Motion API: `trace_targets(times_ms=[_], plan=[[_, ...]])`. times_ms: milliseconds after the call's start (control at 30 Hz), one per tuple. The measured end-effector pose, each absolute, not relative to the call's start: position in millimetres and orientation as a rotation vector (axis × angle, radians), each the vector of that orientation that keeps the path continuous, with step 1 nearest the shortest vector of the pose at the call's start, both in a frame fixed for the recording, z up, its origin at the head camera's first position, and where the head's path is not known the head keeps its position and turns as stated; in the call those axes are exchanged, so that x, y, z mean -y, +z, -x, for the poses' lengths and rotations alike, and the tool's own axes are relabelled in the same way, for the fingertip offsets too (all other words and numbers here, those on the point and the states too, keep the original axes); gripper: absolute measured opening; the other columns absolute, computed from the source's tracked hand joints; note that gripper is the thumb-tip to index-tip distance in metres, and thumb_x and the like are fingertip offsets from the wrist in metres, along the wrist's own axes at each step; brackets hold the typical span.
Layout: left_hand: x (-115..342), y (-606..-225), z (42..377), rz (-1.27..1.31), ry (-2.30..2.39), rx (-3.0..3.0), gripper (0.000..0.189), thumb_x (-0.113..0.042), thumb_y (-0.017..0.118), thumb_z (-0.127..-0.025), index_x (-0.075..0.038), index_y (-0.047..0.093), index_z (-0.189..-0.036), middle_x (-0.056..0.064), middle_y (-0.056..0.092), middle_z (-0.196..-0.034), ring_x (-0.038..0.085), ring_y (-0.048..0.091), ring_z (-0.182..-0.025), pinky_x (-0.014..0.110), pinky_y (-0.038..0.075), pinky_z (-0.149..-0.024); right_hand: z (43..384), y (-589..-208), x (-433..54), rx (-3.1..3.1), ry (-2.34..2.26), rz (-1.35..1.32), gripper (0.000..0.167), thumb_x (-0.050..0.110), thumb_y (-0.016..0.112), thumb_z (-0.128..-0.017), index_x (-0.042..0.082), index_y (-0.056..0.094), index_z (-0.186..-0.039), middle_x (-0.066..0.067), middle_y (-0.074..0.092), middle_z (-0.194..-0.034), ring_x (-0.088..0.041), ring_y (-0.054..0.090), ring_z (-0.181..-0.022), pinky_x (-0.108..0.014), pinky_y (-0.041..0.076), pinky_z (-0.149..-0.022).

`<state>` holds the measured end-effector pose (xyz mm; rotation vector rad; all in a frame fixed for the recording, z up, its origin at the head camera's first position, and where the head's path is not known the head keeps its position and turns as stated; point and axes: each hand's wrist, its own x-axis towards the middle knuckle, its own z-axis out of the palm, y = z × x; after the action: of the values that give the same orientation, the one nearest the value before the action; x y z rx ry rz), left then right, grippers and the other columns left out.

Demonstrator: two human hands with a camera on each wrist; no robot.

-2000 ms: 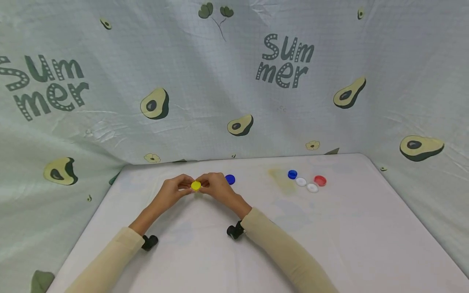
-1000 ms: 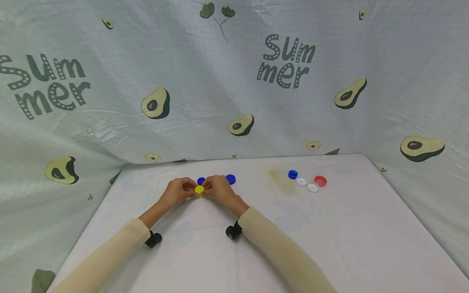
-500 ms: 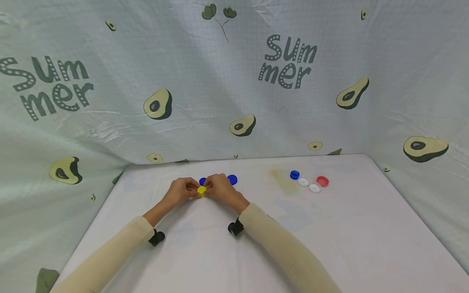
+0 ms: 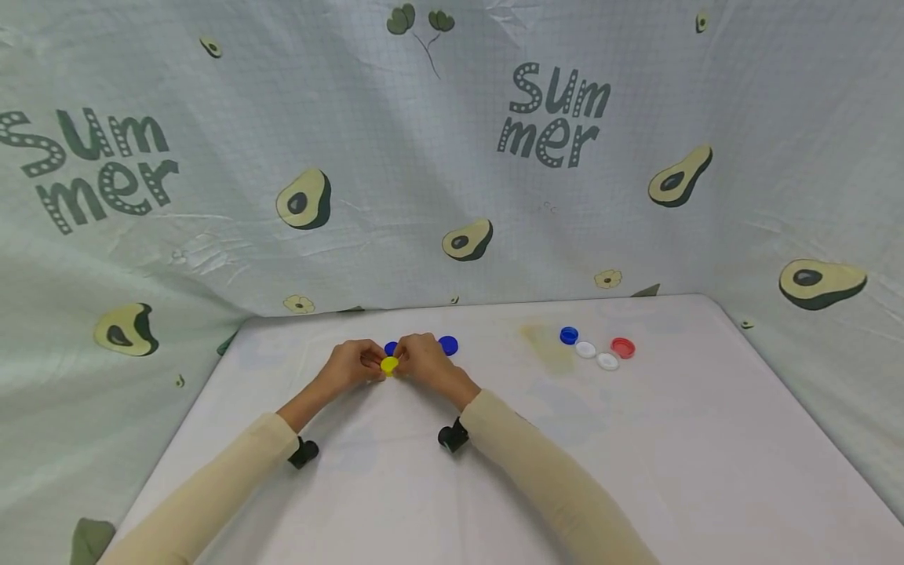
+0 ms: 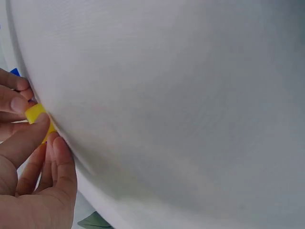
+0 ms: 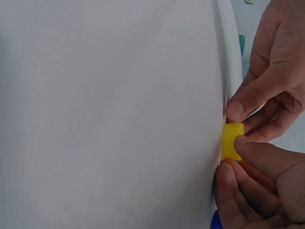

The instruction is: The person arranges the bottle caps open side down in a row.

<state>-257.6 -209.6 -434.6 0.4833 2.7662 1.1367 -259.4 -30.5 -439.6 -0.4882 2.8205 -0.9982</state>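
Observation:
A small yellow bottle cap point(image 4: 389, 366) sits between my two hands, close over the white table. My left hand point(image 4: 351, 364) pinches it from the left, its thumb lying along the cap's side in the left wrist view. From the right, my right hand point(image 4: 424, 362) holds the same yellow cap point(image 6: 231, 141), with the thumb pressed on its side in the right wrist view. Just behind the fingers lies a blue cap point(image 4: 391, 348), partly hidden. Another blue cap point(image 4: 448, 345) lies behind the right hand.
Toward the back right of the table point(image 4: 678, 455) lie a blue cap point(image 4: 569, 336), a white cap point(image 4: 585, 350), a second white cap point(image 4: 608, 361) and a red cap point(image 4: 623, 348). A printed cloth point(image 4: 395, 173) hangs behind the table's back edge.
Both hands have moved slightly right and nearer with the yellow cap, uncovering the blue cap behind them. In the last half second they have hardly moved.

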Motion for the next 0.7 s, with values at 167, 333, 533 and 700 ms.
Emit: trace_targets(times_ms=[167, 333, 533, 700], plan=[[210.9, -429.8, 256.3, -0.446, 1.078, -2.760, 0.029, 0.012, 0.074, -0.084, 0.011, 0.064, -0.111, 0.021, 0.070, -0.102, 0.033, 0.070, -0.094, 0.036, 0.061, -0.080, 254.5, -435.4, 12.6, -2.762, -1.076, 0.577, 0.024, 0.012, 0.078, -0.091, 0.002, 0.073, -0.112, -0.008, 0.075, -0.101, -0.016, 0.069, -0.090, -0.022, 0.057, -0.079], [209.7, -422.7, 245.0, -0.470, 1.084, -2.813, 0.025, 0.009, 0.066, -0.091, 0.009, 0.064, -0.116, 0.022, 0.070, -0.109, 0.035, 0.069, -0.100, 0.040, 0.061, -0.084, 250.6, -433.6, -18.1, -2.784, -1.025, 0.663, 0.026, 0.014, 0.077, -0.092, 0.001, 0.074, -0.114, -0.005, 0.075, -0.099, -0.016, 0.068, -0.090, -0.023, 0.057, -0.079], [197.0, -412.9, 229.2, -0.608, 1.184, -2.843, 0.021, 0.007, 0.065, -0.093, 0.007, 0.066, -0.114, 0.022, 0.070, -0.114, 0.035, 0.069, -0.102, 0.043, 0.060, -0.088, 238.3, -428.7, -68.4, -2.827, -0.988, 0.687, 0.021, 0.011, 0.074, -0.094, 0.004, 0.075, -0.114, -0.003, 0.075, -0.101, -0.017, 0.067, -0.092, -0.025, 0.058, -0.078], [178.7, -406.4, 221.3, -0.738, 1.248, -2.819, 0.019, 0.006, 0.065, -0.093, 0.004, 0.069, -0.111, 0.021, 0.071, -0.114, 0.032, 0.068, -0.102, 0.042, 0.059, -0.088, 222.2, -432.8, -120.1, -2.878, -1.019, 0.650, 0.019, 0.010, 0.072, -0.095, 0.005, 0.076, -0.113, -0.003, 0.075, -0.104, -0.016, 0.069, -0.094, -0.030, 0.060, -0.083]])
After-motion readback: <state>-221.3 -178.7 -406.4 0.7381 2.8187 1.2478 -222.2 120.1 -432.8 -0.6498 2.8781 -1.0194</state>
